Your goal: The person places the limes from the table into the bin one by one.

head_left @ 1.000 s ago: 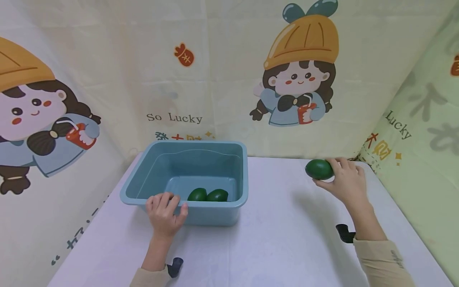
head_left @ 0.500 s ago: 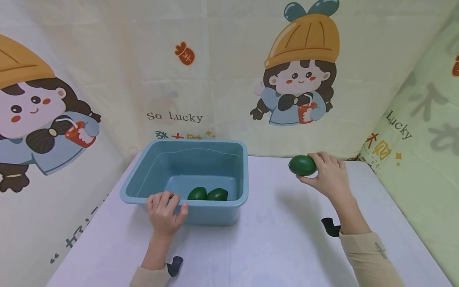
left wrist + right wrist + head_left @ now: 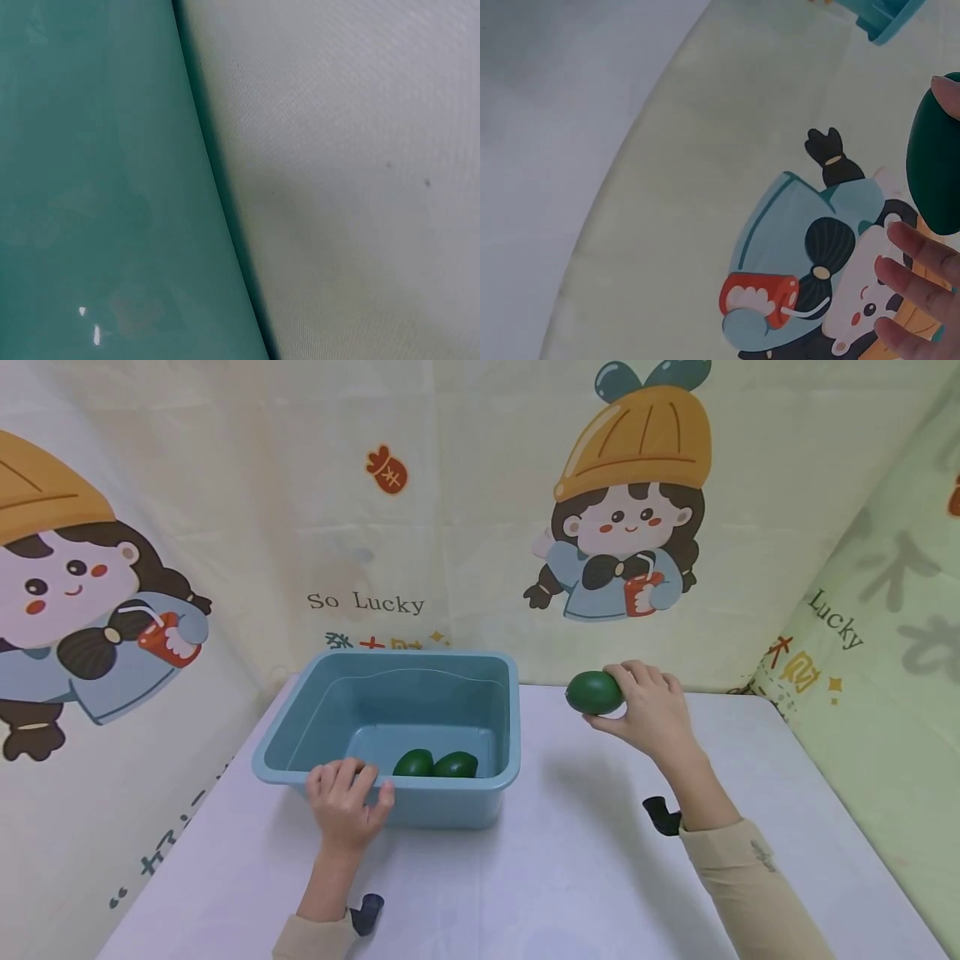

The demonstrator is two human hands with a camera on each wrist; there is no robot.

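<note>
Holding a dark green avocado (image 3: 594, 692) in your right hand (image 3: 647, 714), fingers over the top and thumb under, you have it in the air above the white tabletop (image 3: 570, 860), just right of the blue plastic tub (image 3: 510, 727). In the right wrist view the same avocado (image 3: 934, 163) shows at the frame edge with your fingertips (image 3: 915, 270) below it.

Handling, as a judgement: smooth glossy skin, so likely a bit slippery; it looks firm and light enough for one hand. Whether real or a model I cannot tell. Best held around its widest part, as you have it, not by the tapered end.

Your left hand (image 3: 343, 802) grips the tub's near rim, fingers curled over the edge and thumb on the outer wall. The left wrist view shows only the tub wall (image 3: 97, 187) against the tabletop cloth (image 3: 360, 150).

Count:
- avocados: three; one in hand, two in the tub (image 3: 413, 763) (image 3: 455, 765), lying touching at the near side of the floor
- tubs: one
- hands: two, both occupied

Behind stands a cartoon-printed backdrop (image 3: 450, 527), wrapping round both sides.
</note>
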